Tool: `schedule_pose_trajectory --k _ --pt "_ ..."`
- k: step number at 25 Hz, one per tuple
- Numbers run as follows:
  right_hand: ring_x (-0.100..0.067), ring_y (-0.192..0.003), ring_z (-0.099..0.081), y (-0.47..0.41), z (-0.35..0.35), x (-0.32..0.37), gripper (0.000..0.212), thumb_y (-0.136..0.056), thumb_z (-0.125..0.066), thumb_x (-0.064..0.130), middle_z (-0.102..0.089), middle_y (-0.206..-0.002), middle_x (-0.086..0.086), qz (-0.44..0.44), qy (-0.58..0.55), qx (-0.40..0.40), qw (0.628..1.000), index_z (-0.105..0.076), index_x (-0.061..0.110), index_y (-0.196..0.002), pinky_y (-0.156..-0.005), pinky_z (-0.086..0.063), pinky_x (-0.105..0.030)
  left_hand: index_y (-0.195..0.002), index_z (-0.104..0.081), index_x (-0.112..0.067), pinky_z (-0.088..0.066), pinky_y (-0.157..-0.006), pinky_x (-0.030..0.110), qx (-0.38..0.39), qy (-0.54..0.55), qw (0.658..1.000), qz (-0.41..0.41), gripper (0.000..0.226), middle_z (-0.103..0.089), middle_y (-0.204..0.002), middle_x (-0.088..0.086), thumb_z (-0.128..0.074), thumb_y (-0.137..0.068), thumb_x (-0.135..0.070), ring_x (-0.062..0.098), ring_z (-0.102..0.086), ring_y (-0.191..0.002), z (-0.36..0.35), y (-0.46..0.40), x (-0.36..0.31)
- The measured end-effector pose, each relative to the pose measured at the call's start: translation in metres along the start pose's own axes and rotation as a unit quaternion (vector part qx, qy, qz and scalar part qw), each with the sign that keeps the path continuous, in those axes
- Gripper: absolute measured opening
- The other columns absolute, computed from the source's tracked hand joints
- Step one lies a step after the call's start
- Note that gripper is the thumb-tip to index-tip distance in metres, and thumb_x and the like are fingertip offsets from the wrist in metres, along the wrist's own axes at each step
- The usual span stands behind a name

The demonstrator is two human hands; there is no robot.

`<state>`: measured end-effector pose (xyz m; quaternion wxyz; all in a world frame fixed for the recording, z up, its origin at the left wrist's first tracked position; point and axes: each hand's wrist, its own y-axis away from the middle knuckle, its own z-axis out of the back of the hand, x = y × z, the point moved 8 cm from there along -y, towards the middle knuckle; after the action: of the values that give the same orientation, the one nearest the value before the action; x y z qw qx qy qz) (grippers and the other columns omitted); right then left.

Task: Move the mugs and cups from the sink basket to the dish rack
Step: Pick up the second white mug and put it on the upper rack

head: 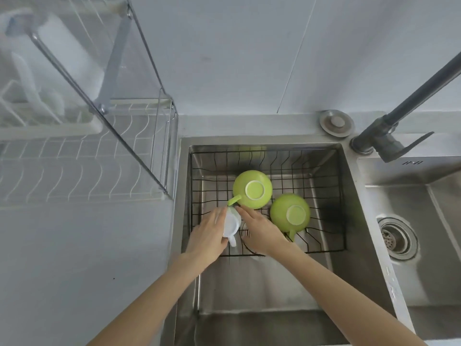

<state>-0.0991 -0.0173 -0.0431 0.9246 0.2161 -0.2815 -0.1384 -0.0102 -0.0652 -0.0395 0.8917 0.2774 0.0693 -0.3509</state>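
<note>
Only 1 view is given, taken from a wide-angle camera worn on the head and aimed forward and steeply down. The sink [269,290] is seen almost from straight above and fills the lower middle of the frame, with the wire basket [324,171] near its centre. Both forearms are seen entering from the bottom edge, close to the lens. The dish rack [87,171] is caught at the left edge and the faucet [389,131] at the upper right, both bent by the wide lens. The wall is taken in across the top.
</note>
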Motion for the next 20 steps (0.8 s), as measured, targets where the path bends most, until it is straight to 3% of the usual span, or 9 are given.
schedule_pose_trajectory --k 4,11,20 --pt "-0.022 -0.137 -0.03 -0.019 -0.022 -0.009 0.073 -0.086 -0.053 0.012 -0.014 -0.157 0.0 -0.014 -0.015 0.039 0.999 -0.012 0.018 -0.146 -0.1 -0.04 -0.035 -0.141 -0.011 -0.016 -0.049 -0.08 0.038 0.012 0.014 1.0 0.022 0.071 -0.028 -0.145 0.004 -0.054 -0.085 -0.022 0.024 -0.041 -0.124 -0.017 -0.016 0.011" --pt "-0.025 -0.13 -0.04 -0.04 -0.032 -0.014 0.072 -0.085 -0.056 0.014 -0.024 -0.153 -0.001 -0.005 -0.031 0.033 0.999 -0.016 0.018 -0.145 -0.093 -0.048 -0.042 -0.138 -0.015 -0.016 -0.05 -0.078 0.039 0.024 0.002 0.999 0.045 0.067 -0.035 -0.137 0.009 -0.056 -0.084 -0.018 0.028 -0.043 -0.121 -0.029 -0.03 0.013" --pt "-0.023 -0.126 -0.044 -0.018 -0.017 -0.014 0.069 -0.083 -0.06 0.023 -0.031 -0.15 0.004 0.0 -0.072 -0.024 0.997 -0.026 0.022 -0.143 -0.09 -0.048 -0.038 -0.138 -0.018 -0.018 -0.049 -0.082 0.038 -0.015 0.02 1.0 -0.017 0.067 -0.04 -0.139 0.005 -0.055 -0.083 -0.019 0.025 -0.048 -0.118 -0.009 -0.018 0.003"
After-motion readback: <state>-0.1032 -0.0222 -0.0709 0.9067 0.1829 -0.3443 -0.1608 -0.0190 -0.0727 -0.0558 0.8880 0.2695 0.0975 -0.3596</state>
